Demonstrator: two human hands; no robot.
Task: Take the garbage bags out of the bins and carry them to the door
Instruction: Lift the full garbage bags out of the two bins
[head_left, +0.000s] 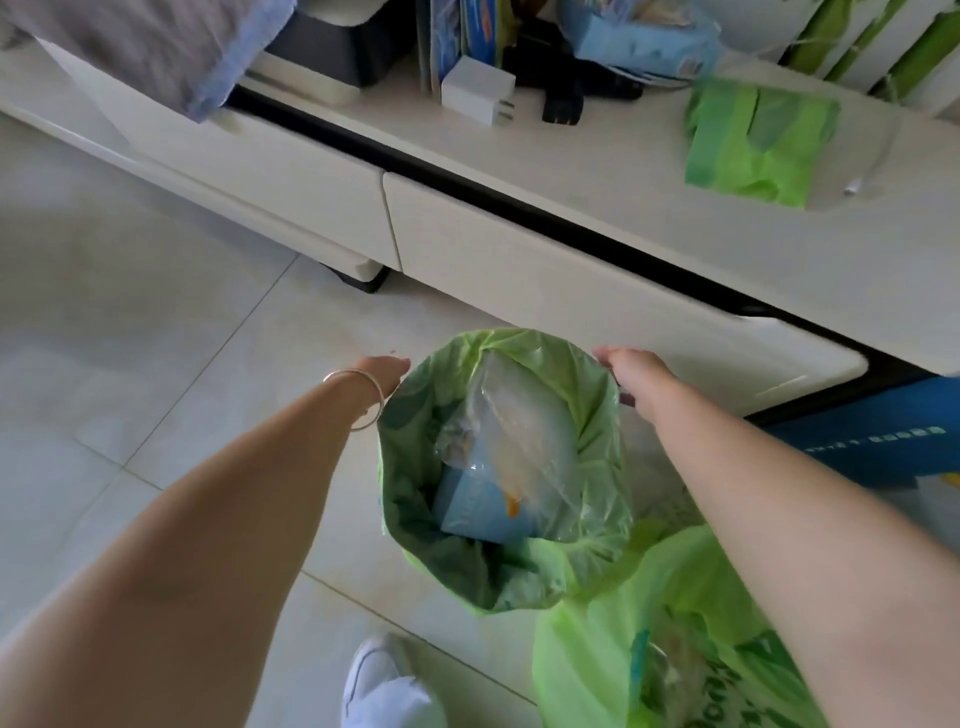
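A bin lined with a light green garbage bag (592, 415) stands on the floor in front of me. Inside it lie clear plastic wrap and a blue packet (478, 514). My left hand (382, 369), a bangle on its wrist, touches the bag's left rim, and its fingers are hidden behind the rim. My right hand (631, 371) curls over the right rim and grips the bag's edge. A second, filled green bag (649, 639) sits at the lower right under my right forearm.
A low white cabinet (519, 249) with drawers runs just behind the bin. On its top lie folded green bags (753, 150), a white box (478, 88) and black items. A blue box (872, 436) stands at the right. My white shoe (384, 686) is on the tiled floor.
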